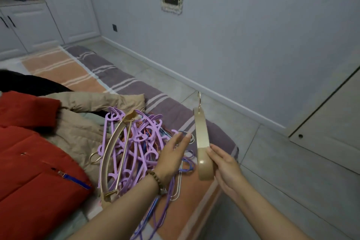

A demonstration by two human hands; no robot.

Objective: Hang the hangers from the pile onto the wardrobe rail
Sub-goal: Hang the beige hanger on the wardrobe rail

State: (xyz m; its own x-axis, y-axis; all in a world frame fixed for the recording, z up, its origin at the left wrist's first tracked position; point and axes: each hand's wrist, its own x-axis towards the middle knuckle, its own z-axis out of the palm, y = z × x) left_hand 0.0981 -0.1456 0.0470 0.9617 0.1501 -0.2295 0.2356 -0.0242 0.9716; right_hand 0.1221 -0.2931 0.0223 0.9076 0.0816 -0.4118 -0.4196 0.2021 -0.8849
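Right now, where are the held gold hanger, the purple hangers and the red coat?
held gold hanger [201, 132]: head view, flat arm.
purple hangers [116, 112]: head view, top hook.
red coat [29, 152]: head view, quilted front.

The right hand [226, 167] grips the lower end of a broad beige plastic hanger [202, 142], held upright and edge-on, its gold metal hook [199, 99] at the top. The left hand [173, 154], fingers straight, hovers just beside it over a tangled pile of thin purple plastic hangers [136, 142]. A brown bead bracelet [155, 179] circles the left wrist. A second beige hanger with a metal bar [113, 152] lies on the pile. The pile rests on a bed with an orange-and-purple striped cover [120, 78], next to a red padded jacket [29, 152] and a beige padded coat [81, 103]. Grey floor tiles [272, 161] run along the pale wall [253, 45].
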